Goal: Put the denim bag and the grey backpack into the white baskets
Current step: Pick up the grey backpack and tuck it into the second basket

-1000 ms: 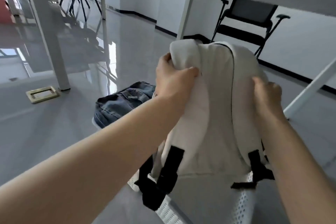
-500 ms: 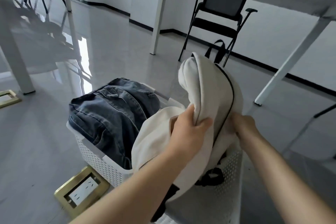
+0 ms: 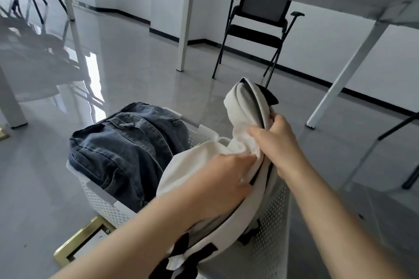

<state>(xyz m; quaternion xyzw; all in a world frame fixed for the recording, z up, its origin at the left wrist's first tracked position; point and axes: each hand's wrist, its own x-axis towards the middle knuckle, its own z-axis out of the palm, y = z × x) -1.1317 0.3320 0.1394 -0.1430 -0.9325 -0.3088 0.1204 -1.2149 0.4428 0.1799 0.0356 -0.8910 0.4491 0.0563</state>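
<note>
The dark blue denim bag (image 3: 127, 149) lies inside a white perforated basket (image 3: 102, 201) on the left. The pale grey backpack (image 3: 244, 106), with black zip and black straps, sits partly inside a second white basket (image 3: 272, 215) on the right, its top sticking up above the rim. My left hand (image 3: 224, 183) presses flat on the backpack's fabric near the rim. My right hand (image 3: 278, 140) grips a bunch of the backpack's cloth just beside the zip. The backpack's bottom is hidden behind my arms.
A brass floor socket (image 3: 77, 244) lies on the grey floor in front of the left basket. A black folding chair (image 3: 256, 34) stands at the back under a white table, whose legs (image 3: 344, 68) come down right and centre.
The backpack has come down from mid-air and sunk deeper into the right basket. My left hand has shifted lower onto its fabric, and my right hand has moved up onto its top.
</note>
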